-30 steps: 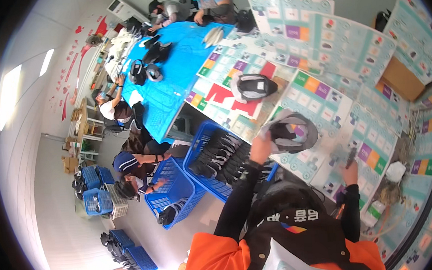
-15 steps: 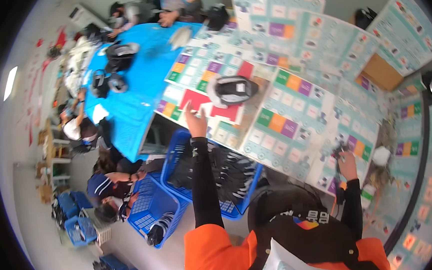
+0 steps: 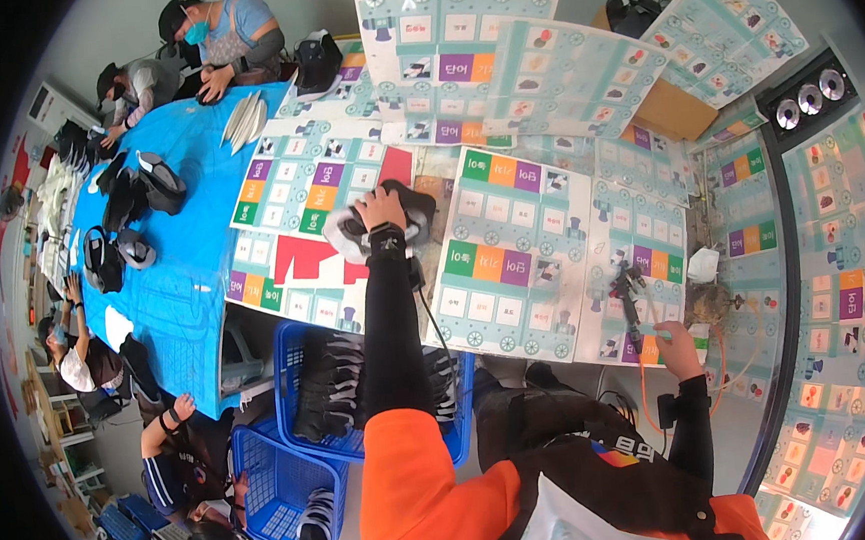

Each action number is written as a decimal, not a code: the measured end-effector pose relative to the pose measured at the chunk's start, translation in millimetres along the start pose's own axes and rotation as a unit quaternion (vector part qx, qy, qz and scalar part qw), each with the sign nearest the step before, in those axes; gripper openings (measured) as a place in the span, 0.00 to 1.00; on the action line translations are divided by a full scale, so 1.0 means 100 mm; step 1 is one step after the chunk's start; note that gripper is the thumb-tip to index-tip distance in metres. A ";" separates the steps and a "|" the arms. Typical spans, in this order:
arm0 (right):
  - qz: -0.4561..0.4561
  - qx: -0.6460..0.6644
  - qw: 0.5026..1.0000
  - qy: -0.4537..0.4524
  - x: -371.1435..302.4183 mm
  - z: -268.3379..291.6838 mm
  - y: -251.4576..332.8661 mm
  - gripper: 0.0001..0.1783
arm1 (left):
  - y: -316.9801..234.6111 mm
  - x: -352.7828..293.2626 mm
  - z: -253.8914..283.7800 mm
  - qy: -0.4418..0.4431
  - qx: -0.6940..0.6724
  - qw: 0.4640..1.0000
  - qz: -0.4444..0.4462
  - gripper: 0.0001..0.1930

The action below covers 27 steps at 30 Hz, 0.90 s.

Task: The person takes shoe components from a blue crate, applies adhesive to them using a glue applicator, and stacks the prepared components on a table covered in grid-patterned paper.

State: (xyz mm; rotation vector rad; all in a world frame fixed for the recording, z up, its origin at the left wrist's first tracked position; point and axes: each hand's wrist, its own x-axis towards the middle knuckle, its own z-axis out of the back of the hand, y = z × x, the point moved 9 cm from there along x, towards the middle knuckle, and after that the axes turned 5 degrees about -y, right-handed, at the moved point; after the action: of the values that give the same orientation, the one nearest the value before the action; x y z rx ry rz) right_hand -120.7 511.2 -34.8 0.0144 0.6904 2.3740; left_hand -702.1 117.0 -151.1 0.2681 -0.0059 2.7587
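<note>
My left hand (image 3: 380,209) reaches far out over the table and closes on top of a black and grey shoe (image 3: 410,209). The shoe lies on printed paper sheets (image 3: 510,224) with coloured squares, next to a red patch (image 3: 301,259). My right hand (image 3: 674,339) is near the table's front edge on the right. It grips a black hand tool (image 3: 629,301) that points away from me, and an orange cord (image 3: 648,395) hangs below it. Both arms wear black sleeves.
Two blue baskets (image 3: 296,352) (image 3: 265,462) with dark shoes stand below the table's front edge. Several people work at a blue table (image 3: 186,257) on the left that carries more shoes. A crumpled white wad (image 3: 701,264) and brown cardboard (image 3: 677,110) lie to the right.
A second ago my left hand held a shoe close to me. Then it stretched out empty over the red patch, and now it is on the shoe farther out. The right hand kept its tool.
</note>
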 end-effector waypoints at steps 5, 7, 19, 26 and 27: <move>0.000 0.059 0.998 0.017 0.11 0.05 0.53 0.14 | -0.60 -0.26 0.99 -0.044 -0.161 0.980 -0.113 0.14; 0.093 0.091 0.991 0.039 0.32 -0.04 1.06 0.17 | -0.55 -0.56 1.47 -0.032 -0.210 0.974 -0.076 0.18; 0.347 0.226 0.899 0.143 0.35 -0.42 3.32 0.16 | -0.93 -2.88 2.02 0.024 -0.429 0.898 0.090 0.22; 0.360 0.412 -0.061 0.835 -1.13 0.93 4.20 0.13 | -0.44 -3.58 2.29 -0.037 -0.339 0.911 0.232 0.20; 0.315 0.373 -0.205 0.848 -1.35 1.11 4.15 0.12 | -0.37 -3.73 2.24 -0.059 -0.320 0.914 0.242 0.20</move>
State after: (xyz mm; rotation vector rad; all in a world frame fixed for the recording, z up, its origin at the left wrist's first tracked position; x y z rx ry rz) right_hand -240.3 215.8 283.1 1.3197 -1.3128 0.4115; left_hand -306.2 8.4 -2.4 0.2744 -1.1228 3.0043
